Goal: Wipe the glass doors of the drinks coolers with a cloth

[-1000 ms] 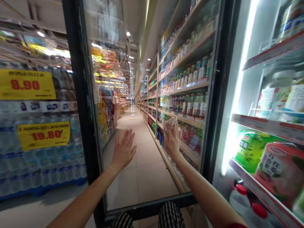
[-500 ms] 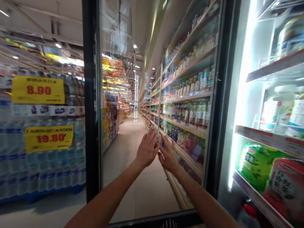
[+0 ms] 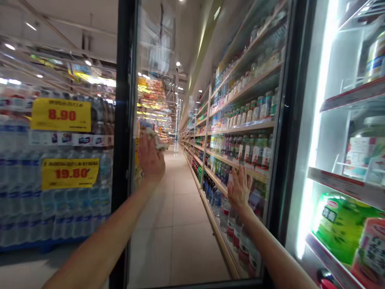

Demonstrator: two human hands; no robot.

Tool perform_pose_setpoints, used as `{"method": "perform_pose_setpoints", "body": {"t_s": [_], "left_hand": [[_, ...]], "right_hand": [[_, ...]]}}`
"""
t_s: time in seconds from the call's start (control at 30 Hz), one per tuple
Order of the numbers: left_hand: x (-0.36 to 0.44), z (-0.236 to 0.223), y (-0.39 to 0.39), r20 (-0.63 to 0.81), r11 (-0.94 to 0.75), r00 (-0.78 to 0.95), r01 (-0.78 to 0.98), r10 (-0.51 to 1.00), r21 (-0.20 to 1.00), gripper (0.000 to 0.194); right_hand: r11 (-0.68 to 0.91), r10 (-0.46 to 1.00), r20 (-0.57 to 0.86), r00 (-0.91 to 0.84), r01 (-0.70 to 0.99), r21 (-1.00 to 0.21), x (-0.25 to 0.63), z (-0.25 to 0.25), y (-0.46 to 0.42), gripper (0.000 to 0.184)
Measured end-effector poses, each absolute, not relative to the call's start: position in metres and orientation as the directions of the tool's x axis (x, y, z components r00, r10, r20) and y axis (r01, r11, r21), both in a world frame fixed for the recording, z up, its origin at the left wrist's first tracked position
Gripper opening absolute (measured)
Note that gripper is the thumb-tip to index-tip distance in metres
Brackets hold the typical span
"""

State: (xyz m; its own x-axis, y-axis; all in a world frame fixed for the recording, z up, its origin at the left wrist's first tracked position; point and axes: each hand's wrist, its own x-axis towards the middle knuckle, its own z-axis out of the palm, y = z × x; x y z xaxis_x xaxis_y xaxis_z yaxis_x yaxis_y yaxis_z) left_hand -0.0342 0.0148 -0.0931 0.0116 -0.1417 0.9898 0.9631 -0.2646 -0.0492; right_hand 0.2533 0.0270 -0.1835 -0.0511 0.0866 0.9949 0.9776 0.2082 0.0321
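A glass cooler door [image 3: 180,249] in a black frame stands in front of me. My left hand [image 3: 152,160] lies flat on a crumpled pale cloth [image 3: 156,138] against the left part of the glass, blurred by motion; most of the cloth is hidden under the fingers. Lower and to the right, my right hand [image 3: 240,186] is at the glass with its fingers stretched out and nothing in it. Both forearms reach up from the bottom of the view.
To the right are lit cooler shelves [image 3: 351,98] with bottles and a green pack [image 3: 337,224]. On the left, stacked water bottles [image 3: 60,204] stand behind yellow price signs [image 3: 61,114]. A tiled aisle and long drink shelves show in the glass.
My hands have parted from the middle of the glass. The left has moved left and up with the cloth; the right has moved right. The view has shifted slightly.
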Motion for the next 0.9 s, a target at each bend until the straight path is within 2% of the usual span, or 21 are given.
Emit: {"method": "perform_pose_setpoints", "body": {"t_s": [0.03,0.07,0.13,0.17,0.2,0.23,0.27,0.33,0.37,0.4,0.43,0.47,0.53,0.57,0.6,0.63,0.67,0.73,0.8,0.83,0.9], "left_hand": [[-0.026,-0.097,0.014,0.986,-0.267,0.097,0.955,-0.133,-0.130,0.047],[-0.014,-0.102,0.013,0.961,-0.277,0.255,0.921,-0.106,-0.274,0.046],[0.009,-0.110,0.013,0.789,-0.311,0.610,0.738,-0.073,-0.599,0.047],[0.013,-0.109,0.014,0.718,-0.320,0.693,0.668,-0.060,-0.672,0.048],[0.011,-0.102,0.016,0.704,-0.315,0.708,0.658,-0.050,-0.684,0.048],[0.003,-0.091,0.017,0.757,-0.299,0.652,0.715,-0.044,-0.632,0.048],[-0.010,-0.077,0.018,0.853,-0.275,0.520,0.813,-0.054,-0.513,0.047],[-0.037,-0.044,0.017,0.983,-0.243,0.122,0.958,-0.135,-0.152,0.046],[-0.046,-0.030,0.016,0.982,-0.247,-0.043,0.969,-0.182,-0.003,0.046],[-0.049,-0.019,0.014,0.971,-0.256,-0.122,0.964,-0.206,0.066,0.046],[-0.046,-0.013,0.012,0.975,-0.261,-0.091,0.965,-0.203,0.036,0.046],[-0.039,-0.010,0.010,0.984,-0.261,0.045,0.961,-0.171,-0.089,0.046],[-0.020,-0.011,0.007,0.882,-0.278,0.467,0.840,-0.069,-0.466,0.046],[-0.013,-0.010,0.007,0.784,-0.294,0.620,0.744,-0.032,-0.600,0.046],[-0.011,-0.007,0.007,0.734,-0.298,0.679,0.696,-0.023,-0.654,0.045],[-0.015,-0.001,0.007,0.752,-0.289,0.658,0.713,-0.036,-0.639,0.044],[-0.022,0.007,0.007,0.823,-0.272,0.564,0.783,-0.069,-0.559,0.043],[-0.042,0.027,0.009,0.955,-0.254,0.243,0.926,-0.168,-0.280,0.044],[-0.050,0.041,0.012,0.971,-0.264,0.029,0.960,-0.235,-0.093,0.047],[-0.045,0.042,0.013,0.971,-0.268,0.030,0.959,-0.237,-0.094,0.047],[-0.020,0.036,0.015,0.954,-0.271,0.235,0.921,-0.183,-0.279,0.045]], "right_hand": [[0.229,0.077,0.993,-0.094,0.971,0.074,0.246,-0.174,0.027,0.052],[0.248,0.068,0.988,-0.138,0.962,0.117,0.237,-0.163,0.027,0.052],[0.260,0.048,0.984,-0.172,0.953,0.154,0.223,-0.139,0.029,0.051],[0.253,0.036,0.987,-0.154,0.957,0.140,0.219,-0.128,0.030,0.051],[0.241,0.029,0.991,-0.130,0.963,0.119,0.218,-0.118,0.031,0.050],[0.229,0.029,0.993,-0.114,0.968,0.105,0.218,-0.111,0.032,0.050],[0.219,0.031,0.994,-0.110,0.971,0.100,0.220,-0.106,0.033,0.049],[0.205,0.028,0.992,-0.121,0.972,0.113,0.224,-0.103,0.035,0.048],[0.201,0.022,0.992,-0.126,0.972,0.119,0.225,-0.104,0.036,0.048],[0.199,0.011,0.992,-0.127,0.972,0.122,0.225,-0.106,0.036,0.049],[0.197,-0.001,0.992,-0.127,0.972,0.125,0.225,-0.108,0.037,0.050],[0.197,-0.012,0.991,-0.132,0.972,0.132,0.224,-0.110,0.037,0.051],[0.196,-0.017,0.987,-0.160,0.967,0.161,0.225,-0.111,0.037,0.052],[0.194,-0.017,0.984,-0.179,0.964,0.179,0.226,-0.110,0.037,0.052],[0.191,-0.016,0.982,-0.190,0.963,0.190,0.229,-0.107,0.037,0.051],[0.186,-0.018,0.983,-0.184,0.965,0.184,0.233,-0.104,0.037,0.051],[0.179,-0.025,0.987,-0.161,0.970,0.163,0.236,-0.099,0.038,0.051],[0.169,-0.049,0.994,-0.093,0.980,0.100,0.242,-0.092,0.041,0.052],[0.169,-0.066,0.997,-0.040,0.984,0.051,0.243,-0.087,0.045,0.053],[0.173,-0.068,0.997,-0.031,0.984,0.043,0.242,-0.087,0.046,0.054],[0.181,-0.068,0.997,-0.028,0.983,0.040,0.238,-0.088,0.047,0.055]]}}
